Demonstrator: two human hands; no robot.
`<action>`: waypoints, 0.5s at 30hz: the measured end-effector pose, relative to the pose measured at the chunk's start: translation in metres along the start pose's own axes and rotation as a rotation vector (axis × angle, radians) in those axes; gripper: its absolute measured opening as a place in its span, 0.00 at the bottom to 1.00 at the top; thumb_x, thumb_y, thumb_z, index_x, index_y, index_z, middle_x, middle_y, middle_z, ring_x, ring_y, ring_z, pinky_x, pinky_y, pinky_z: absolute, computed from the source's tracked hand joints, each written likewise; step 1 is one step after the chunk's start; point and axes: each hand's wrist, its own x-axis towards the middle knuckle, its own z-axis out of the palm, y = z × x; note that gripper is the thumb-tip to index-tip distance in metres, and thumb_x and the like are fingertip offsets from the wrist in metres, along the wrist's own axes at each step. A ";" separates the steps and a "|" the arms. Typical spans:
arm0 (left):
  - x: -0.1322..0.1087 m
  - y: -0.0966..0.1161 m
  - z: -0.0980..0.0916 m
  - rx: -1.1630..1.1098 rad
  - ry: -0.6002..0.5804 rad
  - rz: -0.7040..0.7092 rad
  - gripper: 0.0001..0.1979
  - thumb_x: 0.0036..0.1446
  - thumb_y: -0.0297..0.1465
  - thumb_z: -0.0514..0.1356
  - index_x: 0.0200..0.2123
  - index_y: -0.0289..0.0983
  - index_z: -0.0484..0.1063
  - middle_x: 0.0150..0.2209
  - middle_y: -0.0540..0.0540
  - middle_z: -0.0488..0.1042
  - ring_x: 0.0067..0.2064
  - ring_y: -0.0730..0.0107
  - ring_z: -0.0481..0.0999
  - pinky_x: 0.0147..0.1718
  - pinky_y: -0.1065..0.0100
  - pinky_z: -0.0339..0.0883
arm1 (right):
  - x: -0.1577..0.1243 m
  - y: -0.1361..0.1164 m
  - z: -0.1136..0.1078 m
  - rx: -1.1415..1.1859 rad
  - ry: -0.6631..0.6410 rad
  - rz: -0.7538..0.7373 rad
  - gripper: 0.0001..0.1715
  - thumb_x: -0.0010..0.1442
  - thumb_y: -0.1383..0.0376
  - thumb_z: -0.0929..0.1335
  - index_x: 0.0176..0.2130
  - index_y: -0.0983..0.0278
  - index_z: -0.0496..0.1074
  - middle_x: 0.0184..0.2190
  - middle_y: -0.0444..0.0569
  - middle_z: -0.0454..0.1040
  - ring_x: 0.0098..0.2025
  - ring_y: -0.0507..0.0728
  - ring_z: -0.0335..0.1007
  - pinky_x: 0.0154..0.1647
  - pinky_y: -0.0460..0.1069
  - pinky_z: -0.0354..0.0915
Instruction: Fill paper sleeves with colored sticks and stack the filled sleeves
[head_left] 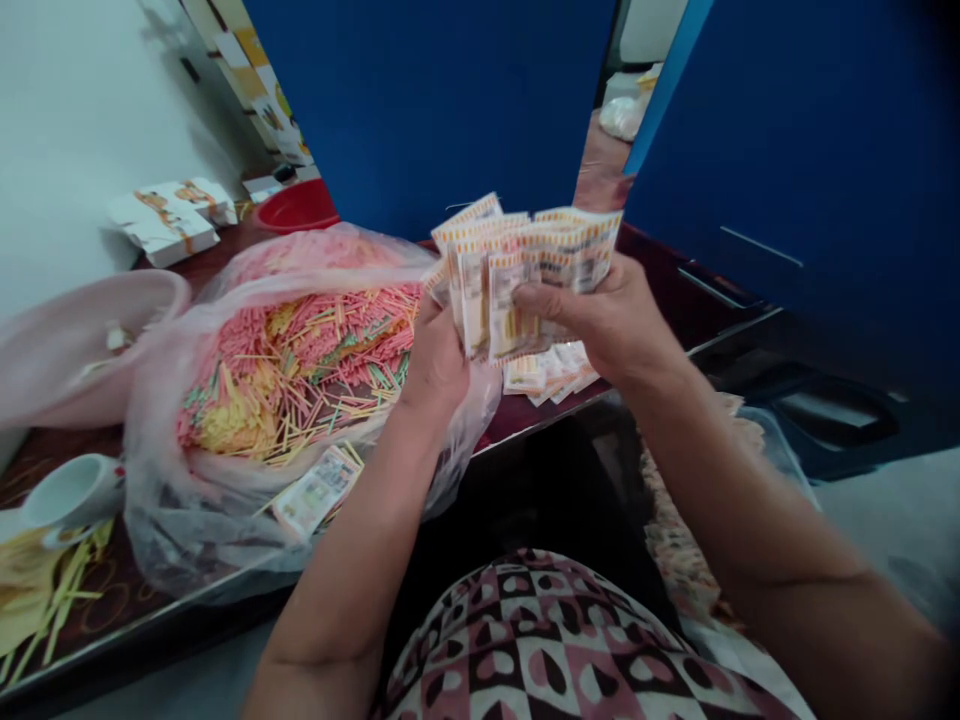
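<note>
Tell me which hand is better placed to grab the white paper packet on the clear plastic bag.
Left, probably: the left hand is beside the bag, nearer the packet; the right hand sits farther off.

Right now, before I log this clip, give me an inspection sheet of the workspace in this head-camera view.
Surface: dark patterned table with a metal edge.
Job's things: a fan of printed paper packets; loose packets on the table.
Clutter: plastic bag of pink, yellow and green sticks; pink basin; white cup; red bowl; printed cartons.
Grippers: bare hands; left hand and right hand both grip the fan.
Cables: nothing seen.
Surroundings: blue panels beyond the table; white wall at left.
</note>
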 end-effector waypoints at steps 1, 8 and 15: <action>0.002 0.008 -0.003 0.011 0.009 0.023 0.14 0.54 0.37 0.70 0.43 0.40 0.80 0.46 0.48 0.84 0.63 0.50 0.76 0.58 0.56 0.75 | 0.005 -0.006 0.004 0.012 -0.005 -0.017 0.26 0.46 0.56 0.82 0.44 0.59 0.80 0.50 0.42 0.83 0.62 0.66 0.75 0.59 0.61 0.74; -0.008 0.044 -0.040 0.229 0.005 0.098 0.15 0.68 0.42 0.59 0.42 0.38 0.79 0.46 0.46 0.83 0.70 0.52 0.67 0.66 0.51 0.67 | 0.015 0.002 0.042 0.069 -0.206 0.054 0.28 0.47 0.55 0.82 0.45 0.62 0.80 0.53 0.44 0.82 0.65 0.69 0.72 0.59 0.63 0.72; -0.009 0.062 -0.060 0.161 0.024 0.094 0.30 0.72 0.54 0.43 0.53 0.42 0.76 0.51 0.49 0.80 0.73 0.51 0.64 0.65 0.49 0.68 | 0.015 0.013 0.076 0.074 -0.214 0.009 0.33 0.47 0.51 0.81 0.50 0.62 0.79 0.57 0.44 0.79 0.69 0.70 0.66 0.61 0.64 0.69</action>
